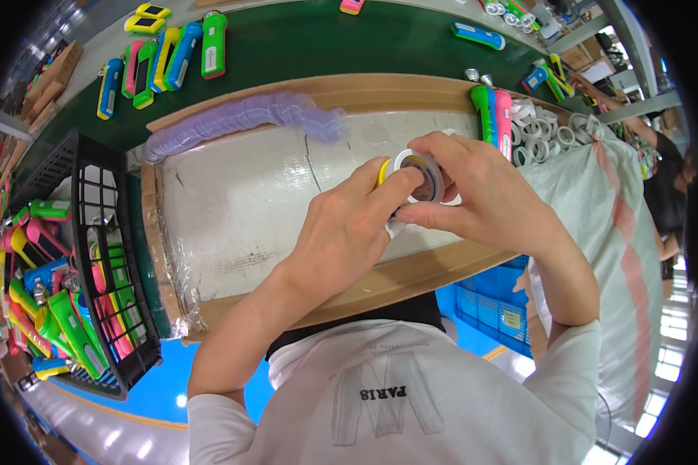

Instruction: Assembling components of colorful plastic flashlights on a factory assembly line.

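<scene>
Over the tray's right half, both my hands meet around the round end of a flashlight (382, 171), mostly hidden by my fingers, with a yellow edge showing. My left hand (349, 213) is closed around it, its index finger bent over the opening. My right hand (492, 190) pinches a translucent round rim (434, 180) at that end, thumb below and fingers above. A white ring (399, 159) shows between the hands. I cannot tell whether the rim sits fully on the flashlight. Behind them, a long row of nested clear plastic discs (240, 120) lies along the tray's far edge.
The cardboard-edged tray (217, 225) lies before me. Left stands a black crate (105, 310) of coloured flashlights. More flashlights (182, 58) lie on the green belt (310, 43). Right are upright flashlights (485, 112), white rings (539, 128), a woven sack (589, 209) and a blue basket (492, 306).
</scene>
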`<state>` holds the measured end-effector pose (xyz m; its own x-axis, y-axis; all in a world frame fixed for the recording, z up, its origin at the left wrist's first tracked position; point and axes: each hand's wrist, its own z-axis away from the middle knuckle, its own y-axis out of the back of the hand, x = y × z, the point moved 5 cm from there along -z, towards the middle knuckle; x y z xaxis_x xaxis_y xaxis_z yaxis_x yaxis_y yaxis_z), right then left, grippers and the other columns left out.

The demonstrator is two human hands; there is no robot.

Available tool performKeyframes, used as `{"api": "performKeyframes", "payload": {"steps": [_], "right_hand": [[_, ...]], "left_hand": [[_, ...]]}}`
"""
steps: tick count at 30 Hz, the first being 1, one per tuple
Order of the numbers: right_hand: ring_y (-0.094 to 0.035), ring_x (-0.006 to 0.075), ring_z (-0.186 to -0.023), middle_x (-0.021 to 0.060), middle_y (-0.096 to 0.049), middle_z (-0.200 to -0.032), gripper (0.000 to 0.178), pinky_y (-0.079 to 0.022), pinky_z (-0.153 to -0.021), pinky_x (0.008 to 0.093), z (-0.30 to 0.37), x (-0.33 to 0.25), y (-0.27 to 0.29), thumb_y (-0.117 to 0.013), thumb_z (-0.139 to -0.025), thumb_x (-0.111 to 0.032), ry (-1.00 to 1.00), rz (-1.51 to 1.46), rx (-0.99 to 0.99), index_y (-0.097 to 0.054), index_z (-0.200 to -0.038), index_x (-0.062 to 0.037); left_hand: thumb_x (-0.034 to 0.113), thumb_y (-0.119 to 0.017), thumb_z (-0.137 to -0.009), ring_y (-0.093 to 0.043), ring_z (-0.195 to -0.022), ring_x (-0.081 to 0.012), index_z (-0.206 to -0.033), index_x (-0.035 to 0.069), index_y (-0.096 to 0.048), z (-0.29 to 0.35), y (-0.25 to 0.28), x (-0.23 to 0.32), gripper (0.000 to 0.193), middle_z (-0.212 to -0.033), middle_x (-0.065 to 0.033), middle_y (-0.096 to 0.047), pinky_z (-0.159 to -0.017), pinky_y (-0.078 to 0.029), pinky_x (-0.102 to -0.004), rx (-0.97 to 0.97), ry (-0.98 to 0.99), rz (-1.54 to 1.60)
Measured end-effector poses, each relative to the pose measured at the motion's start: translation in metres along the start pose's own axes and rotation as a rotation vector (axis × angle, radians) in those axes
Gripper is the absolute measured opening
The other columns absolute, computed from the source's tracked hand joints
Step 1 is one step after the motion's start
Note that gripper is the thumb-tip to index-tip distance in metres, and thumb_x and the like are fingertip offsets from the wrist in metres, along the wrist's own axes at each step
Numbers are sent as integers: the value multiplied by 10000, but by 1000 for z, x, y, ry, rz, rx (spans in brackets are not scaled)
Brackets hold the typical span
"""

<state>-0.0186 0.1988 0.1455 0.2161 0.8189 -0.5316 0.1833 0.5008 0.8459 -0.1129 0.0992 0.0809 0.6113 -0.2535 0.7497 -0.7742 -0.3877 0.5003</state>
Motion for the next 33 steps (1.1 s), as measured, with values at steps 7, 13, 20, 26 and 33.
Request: {"api": "performKeyframes", "payload": {"steps": [7, 13, 20, 26, 33], "right_hand": [[-622, 368, -779, 187, -612, -839, 393, -490, -689, 435, -7, -11, 6, -779, -777, -216, 42, 116, -150, -557, -995, 24], [-633, 347, -801, 150, -588, -890, 361, -499, -704, 403, -6, -15, 6, -767, -784, -131, 91, 168, -136, -557, -1041, 10], [-652, 344, -723, 190, -661, -821, 465, -512, -627, 420, 14, -5, -9, -734, -827, -310, -5, 87, -30, -500, -1068, 13], [-643, 352, -752, 172, -605, -836, 409, -518, -640, 416, 14, -20, 1, -735, -809, -253, 33, 319, -144, -514, -1030, 11], [-571, 312, -849, 189, -556, -1012, 568, -521, -700, 370, 40, -35, -12, -715, -734, -57, 232, 303, -186, -492, -1250, 30]], "left_hand": [[-90, -617, -677, -674, -880, -322, -1088, 58, -603, 0, 2, -8, 437, -1030, -122, -676, -698, -562, -361, 21, -73, 24], [-91, -615, -665, -671, -877, -313, -1068, 61, -618, -2, 2, -7, 431, -1037, -119, -678, -703, -558, -369, -44, -62, -5], [-88, -609, -670, -635, -799, -318, -1073, 103, -604, -1, -2, 0, 446, -929, -102, -618, -612, -533, -397, -39, -83, 13], [-17, -619, -747, -624, -758, -309, -1058, 122, -593, 6, -6, 11, 342, -895, -128, -580, -565, -522, -410, -46, -130, -37], [245, -698, -799, -659, -900, -301, -937, 126, -597, 36, -22, 37, 209, -1058, -207, -583, -710, -570, -353, 145, -226, -288]]}}
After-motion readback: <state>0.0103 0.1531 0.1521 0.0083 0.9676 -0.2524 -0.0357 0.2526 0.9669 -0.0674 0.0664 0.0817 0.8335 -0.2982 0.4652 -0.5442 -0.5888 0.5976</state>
